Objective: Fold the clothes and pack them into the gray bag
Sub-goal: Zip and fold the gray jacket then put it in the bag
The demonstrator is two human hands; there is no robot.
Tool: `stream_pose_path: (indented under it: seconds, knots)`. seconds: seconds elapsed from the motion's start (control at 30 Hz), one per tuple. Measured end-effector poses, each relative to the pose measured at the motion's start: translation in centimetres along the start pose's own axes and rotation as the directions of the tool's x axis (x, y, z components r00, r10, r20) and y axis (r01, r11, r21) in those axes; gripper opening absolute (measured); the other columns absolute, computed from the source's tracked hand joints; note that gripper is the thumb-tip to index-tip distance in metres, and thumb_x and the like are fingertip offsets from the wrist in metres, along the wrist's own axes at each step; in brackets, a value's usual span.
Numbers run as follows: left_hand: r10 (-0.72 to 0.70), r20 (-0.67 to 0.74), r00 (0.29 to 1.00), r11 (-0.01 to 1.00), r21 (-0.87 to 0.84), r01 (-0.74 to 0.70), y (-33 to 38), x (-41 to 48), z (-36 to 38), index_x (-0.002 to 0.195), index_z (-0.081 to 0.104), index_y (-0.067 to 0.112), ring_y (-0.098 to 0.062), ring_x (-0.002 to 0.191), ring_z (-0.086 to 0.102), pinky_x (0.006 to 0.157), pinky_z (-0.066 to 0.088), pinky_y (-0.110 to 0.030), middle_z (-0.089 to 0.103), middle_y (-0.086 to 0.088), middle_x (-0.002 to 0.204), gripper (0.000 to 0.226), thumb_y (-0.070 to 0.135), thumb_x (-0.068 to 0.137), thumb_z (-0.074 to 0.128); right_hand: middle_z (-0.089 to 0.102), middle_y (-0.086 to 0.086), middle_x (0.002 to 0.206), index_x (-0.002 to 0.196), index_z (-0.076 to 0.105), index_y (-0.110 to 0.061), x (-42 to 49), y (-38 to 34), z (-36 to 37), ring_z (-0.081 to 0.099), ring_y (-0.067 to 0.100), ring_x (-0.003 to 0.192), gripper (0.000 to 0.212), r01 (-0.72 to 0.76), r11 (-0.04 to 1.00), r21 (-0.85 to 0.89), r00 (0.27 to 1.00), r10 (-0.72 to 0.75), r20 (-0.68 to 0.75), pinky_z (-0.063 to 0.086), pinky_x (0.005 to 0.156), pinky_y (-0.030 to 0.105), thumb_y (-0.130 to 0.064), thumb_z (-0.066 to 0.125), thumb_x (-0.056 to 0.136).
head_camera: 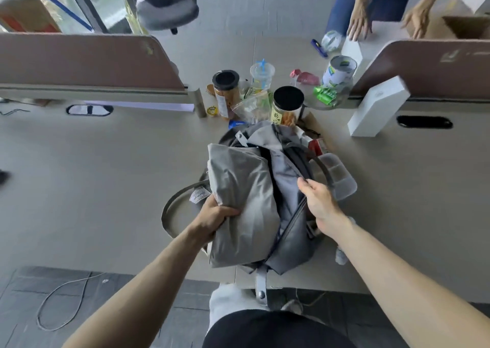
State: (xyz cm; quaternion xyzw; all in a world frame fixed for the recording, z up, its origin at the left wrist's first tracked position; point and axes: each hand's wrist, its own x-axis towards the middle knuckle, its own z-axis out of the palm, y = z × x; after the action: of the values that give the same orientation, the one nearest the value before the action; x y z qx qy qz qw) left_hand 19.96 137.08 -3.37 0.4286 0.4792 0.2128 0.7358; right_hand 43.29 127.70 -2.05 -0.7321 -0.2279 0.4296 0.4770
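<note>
On desk (106, 188), left grip (214, 219) clutches folded garment (244, 188) over gray bag (289, 239); right grip (318, 199) holds its rim.

An office is being indicated by desks (106, 188) with brown partition screens (79, 61), oval cable grommets (424, 122) and a gray swivel chair (167, 10).
</note>
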Motion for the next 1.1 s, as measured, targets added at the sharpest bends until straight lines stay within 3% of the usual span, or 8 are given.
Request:
stream_pose_path:
  seconds: [0.17, 0.37, 0.47, 0.6, 0.7, 0.8, 0.9, 1.1]
  knots:
    - [-0.031, 0.017, 0.999, 0.999, -0.020, 0.032, -0.4, 2.5, 3.6, 0.119, 0.061, 0.007, -0.038, 0.100, 0.069, 0.082, 0.059, -0.049, 0.071, -0.021, 0.112, 0.061, -0.007, 0.059, 0.068, 0.067, 0.018, 0.106, 0.106, 0.056, 0.015, 0.0, 0.2, -1.7, 0.062, 0.030, 0.103, 0.048, 0.003, 0.993, 0.120, 0.999, -0.007, 0.034, 0.045, 0.093, 0.036, -0.033, 0.052, 0.102]
    - [-0.100, 0.059, 0.993, 0.993, -0.063, 0.104, -3.2, 7.1, 7.5, 0.113, 0.067, 0.003, -0.045, 0.104, 0.067, 0.090, 0.056, -0.056, 0.071, -0.025, 0.111, 0.050, -0.009, 0.064, 0.071, 0.047, 0.043, 0.116, 0.107, 0.043, 0.019, 0.3, 0.7, -3.8, 0.057, 0.032, 0.089, 0.085, 0.050, 0.982, 0.181, 0.996, -0.062, 0.057, 0.043, 0.102, 0.055, -0.060, 0.064, 0.082]
    - [-0.081, -0.012, 0.997, 0.984, 0.158, 0.082, -5.0, 9.2, 8.4, 0.116, 0.062, 0.007, -0.037, 0.101, 0.070, 0.078, 0.060, -0.044, 0.072, -0.018, 0.108, 0.054, 0.001, 0.063, 0.074, 0.062, 0.025, 0.091, 0.095, 0.047, 0.015, 0.8, 2.2, -4.6, 0.055, 0.030, 0.082, 0.091, 0.051, 0.992, 0.116, 0.995, -0.060, 0.082, 0.045, 0.083, 0.047, -0.072, 0.065, 0.077]
    - [0.113, -0.130, 0.985, 0.718, 0.696, 0.010, -6.0, 9.7, 7.4, 0.152, 0.023, 0.016, -0.036, 0.116, 0.056, 0.089, 0.048, -0.040, 0.051, -0.014, 0.134, 0.095, 0.016, 0.073, 0.076, 0.046, 0.015, 0.077, 0.085, 0.043, 0.012, 1.6, 4.1, -5.2, 0.044, 0.019, 0.081, 0.095, 0.052, 0.996, 0.073, 0.994, -0.059, 0.090, 0.032, 0.076, 0.038, -0.078, 0.065, 0.069]
    - [0.384, 0.082, 0.920, 0.363, 0.902, -0.232, -6.4, 8.7, 6.3, 0.153, 0.023, 0.025, -0.031, 0.143, 0.029, 0.111, 0.038, -0.046, 0.019, -0.007, 0.159, 0.101, 0.038, 0.070, 0.078, 0.048, 0.021, 0.075, 0.089, 0.043, 0.014, 2.0, 3.9, -4.8, 0.045, 0.019, 0.080, 0.095, 0.038, 0.998, 0.053, 0.995, -0.043, 0.089, 0.033, 0.076, 0.037, -0.076, 0.067, 0.069]
    - [0.068, 0.286, 0.956, 0.119, 0.949, -0.292, -6.7, 7.9, 5.1, 0.148, 0.038, 0.034, -0.022, 0.150, 0.018, 0.120, 0.020, -0.052, 0.020, 0.004, 0.162, 0.089, 0.072, 0.073, 0.065, 0.050, 0.017, 0.077, 0.089, 0.043, 0.016, 2.2, 3.5, -4.1, 0.044, 0.020, 0.080, 0.079, 0.002, 0.999, 0.044, 0.992, -0.008, 0.125, 0.032, 0.077, 0.036, -0.059, 0.065, 0.081]
    - [-0.135, 0.226, 0.965, 0.043, 0.974, -0.222, -7.1, 7.6, 4.0, 0.155, 0.020, 0.040, -0.025, 0.151, 0.020, 0.122, 0.016, -0.047, 0.020, 0.004, 0.164, 0.108, 0.087, 0.066, 0.059, 0.050, 0.008, 0.080, 0.083, 0.044, 0.014, 2.5, 3.6, -3.5, 0.044, 0.020, 0.077, 0.080, -0.026, 0.999, 0.030, 0.990, 0.021, 0.142, 0.032, 0.075, 0.036, -0.062, 0.069, 0.077]
    - [-0.109, 0.216, 0.970, 0.022, 0.976, -0.215, -8.2, 8.0, 4.1, 0.156, 0.007, 0.041, -0.024, 0.152, 0.016, 0.123, 0.009, -0.049, 0.004, 0.006, 0.167, 0.113, 0.088, 0.065, 0.056, 0.041, 0.007, 0.072, 0.072, 0.038, 0.005, 1.8, 3.3, -2.6, 0.036, 0.022, 0.069, 0.066, -0.060, 0.998, 0.004, 0.997, 0.060, 0.044, 0.027, 0.069, 0.037, -0.053, 0.067, 0.080]
